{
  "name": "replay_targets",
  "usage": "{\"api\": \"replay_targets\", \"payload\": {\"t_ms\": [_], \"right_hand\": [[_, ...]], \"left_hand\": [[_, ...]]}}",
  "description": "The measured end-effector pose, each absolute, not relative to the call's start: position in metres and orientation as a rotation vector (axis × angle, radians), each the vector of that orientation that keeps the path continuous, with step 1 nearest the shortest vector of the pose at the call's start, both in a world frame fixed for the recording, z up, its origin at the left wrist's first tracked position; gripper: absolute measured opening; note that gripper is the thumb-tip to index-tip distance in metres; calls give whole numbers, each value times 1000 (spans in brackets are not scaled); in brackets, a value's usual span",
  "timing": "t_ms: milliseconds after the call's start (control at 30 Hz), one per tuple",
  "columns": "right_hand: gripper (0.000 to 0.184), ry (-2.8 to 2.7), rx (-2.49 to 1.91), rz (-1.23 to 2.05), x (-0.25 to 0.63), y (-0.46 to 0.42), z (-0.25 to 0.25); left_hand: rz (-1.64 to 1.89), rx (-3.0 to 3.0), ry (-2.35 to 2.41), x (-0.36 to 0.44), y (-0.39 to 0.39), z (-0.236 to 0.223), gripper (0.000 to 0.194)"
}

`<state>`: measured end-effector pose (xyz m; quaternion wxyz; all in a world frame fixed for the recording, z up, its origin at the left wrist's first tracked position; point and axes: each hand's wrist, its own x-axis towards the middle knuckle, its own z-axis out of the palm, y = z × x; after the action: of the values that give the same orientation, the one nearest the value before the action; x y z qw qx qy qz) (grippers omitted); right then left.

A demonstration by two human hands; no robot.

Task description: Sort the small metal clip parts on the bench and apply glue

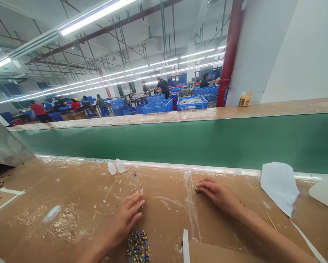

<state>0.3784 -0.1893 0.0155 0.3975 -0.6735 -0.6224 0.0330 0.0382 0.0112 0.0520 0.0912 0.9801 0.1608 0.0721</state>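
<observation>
My left hand (128,212) rests low over the cardboard-covered bench with its fingers stretched out and slightly apart. Small shiny bits peek out at its fingertips, too small to name. Just below that hand lies a cluster of small blue and brass-coloured metal parts (138,246). To the right, my right hand (217,193) has thumb and fingers pinched together at the bench surface. Between those fingertips shows a small dark brass-coloured metal part (197,190), partly hidden. A similar small part (134,175) sits alone above my left hand.
A green conveyor belt (164,140) runs behind the bench. Two small white bottles (116,167) lie at its near edge. White paper (279,186) and a white container (326,188) are on the right. Thin sticks lie about. A small box (245,99) stands beyond the belt; people work far behind.
</observation>
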Motion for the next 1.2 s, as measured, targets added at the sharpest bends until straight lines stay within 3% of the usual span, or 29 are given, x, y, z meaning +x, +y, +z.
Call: {"api": "replay_targets", "payload": {"t_ms": [200, 367, 500, 667, 767, 933, 1200], "right_hand": [[38, -1480, -1684, -41, 399, -209, 3], [36, -1416, -1768, -79, 413, -228, -2], [38, -1458, -1868, -44, 415, -243, -7], [36, -1497, -1944, 5, 411, -264, -11], [34, -1496, -1932, 14, 404, -267, -10], [33, -1335, -1879, -23, 395, -264, -15], [26, -1178, -1795, -24, 391, -260, -20]], "left_hand": [[255, 2997, 329, 12, 8, 39, 36], [566, 2881, 727, -15, 35, 38, 33], [364, 2822, 830, -30, 61, 23, 43], [417, 2752, 900, -32, 48, 27, 31], [536, 2750, 699, 1, 20, 40, 23], [420, 2796, 78, 76, -39, 44, 19], [497, 2928, -215, 101, -69, 20, 14]]}}
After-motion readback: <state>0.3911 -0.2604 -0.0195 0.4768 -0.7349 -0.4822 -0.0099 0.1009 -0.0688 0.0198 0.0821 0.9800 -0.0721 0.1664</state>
